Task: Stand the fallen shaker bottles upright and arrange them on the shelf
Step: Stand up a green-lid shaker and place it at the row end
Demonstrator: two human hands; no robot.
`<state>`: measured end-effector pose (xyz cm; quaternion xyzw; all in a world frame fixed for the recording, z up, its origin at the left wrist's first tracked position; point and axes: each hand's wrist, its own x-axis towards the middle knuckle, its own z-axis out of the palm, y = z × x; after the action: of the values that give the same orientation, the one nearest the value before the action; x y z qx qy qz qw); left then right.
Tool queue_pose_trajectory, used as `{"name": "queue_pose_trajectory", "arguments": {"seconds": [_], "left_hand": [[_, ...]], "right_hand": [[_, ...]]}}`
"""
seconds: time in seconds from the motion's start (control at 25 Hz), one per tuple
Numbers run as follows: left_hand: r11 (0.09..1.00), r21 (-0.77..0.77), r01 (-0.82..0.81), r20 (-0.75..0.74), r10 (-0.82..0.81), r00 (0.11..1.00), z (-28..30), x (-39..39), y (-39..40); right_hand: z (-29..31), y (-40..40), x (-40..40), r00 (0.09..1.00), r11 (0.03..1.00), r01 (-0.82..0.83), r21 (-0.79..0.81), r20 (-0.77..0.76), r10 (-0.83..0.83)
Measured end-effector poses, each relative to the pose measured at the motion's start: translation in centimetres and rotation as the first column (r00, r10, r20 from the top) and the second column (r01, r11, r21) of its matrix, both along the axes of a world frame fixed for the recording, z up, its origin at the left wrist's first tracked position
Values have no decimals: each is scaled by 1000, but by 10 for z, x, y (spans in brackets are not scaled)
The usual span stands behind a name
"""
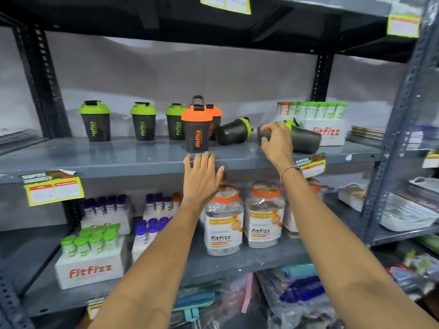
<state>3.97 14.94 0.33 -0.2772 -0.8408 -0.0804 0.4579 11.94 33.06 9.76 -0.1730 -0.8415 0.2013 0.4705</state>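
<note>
Three green-lidded dark shaker bottles (95,121) stand upright along the back of the grey shelf (95,160). In front stands an orange-lidded shaker (196,129), with a second orange one (215,115) behind it. Two green-lidded shakers lie on their sides: one (234,131) in the middle, another (305,138) to the right. My right hand (276,141) grips the end of the right fallen shaker. My left hand (202,176) hovers open just below the front orange shaker, touching nothing.
A white fitfizz box (330,134) of green tubes stands behind the right fallen shaker. Price tags (53,187) hang from the shelf edge. The lower shelf holds orange-lidded jars (224,222) and tube boxes (91,269). A second rack (403,115) stands to the right.
</note>
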Motion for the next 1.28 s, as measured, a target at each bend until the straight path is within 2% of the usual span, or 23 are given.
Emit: {"name": "queue_pose_trajectory", "arguments": {"seconds": [0.08, 0.2, 0.28, 0.4, 0.6, 0.72, 0.88, 1.12, 1.28], "left_hand": [[1000, -24, -5, -1, 5, 1000, -1, 8, 29], [998, -9, -62, -14, 62, 998, -2, 9, 49], [997, -14, -76, -20, 76, 997, -4, 6, 52], [997, -8, -75, -21, 75, 997, -7, 5, 53], [998, 1, -68, -13, 68, 998, -3, 8, 54], [999, -12, -36, -38, 36, 999, -3, 9, 50], [993, -113, 41, -67, -48, 997, -2, 2, 23], [997, -3, -79, 15, 79, 997, 8, -23, -92], [983, 40, -180, 1, 181, 984, 12, -46, -197]], "right_hand": [[5, 30, 17, 994, 993, 92, 79, 51, -96], [9, 67, 31, 950, 973, 166, 162, 240, -202], [10, 85, 31, 911, 970, 172, 173, 346, -224], [10, 97, 25, 890, 966, 150, 208, 397, -224], [6, 101, 23, 920, 962, 154, 223, 322, -222], [2, 80, 22, 963, 974, 88, 209, 232, -137], [-3, 25, 17, 996, 977, -40, 211, 86, 22], [5, -73, -5, 966, 957, -258, 134, 8, 260], [8, -150, -39, 927, 925, -374, 72, 19, 374]]}}
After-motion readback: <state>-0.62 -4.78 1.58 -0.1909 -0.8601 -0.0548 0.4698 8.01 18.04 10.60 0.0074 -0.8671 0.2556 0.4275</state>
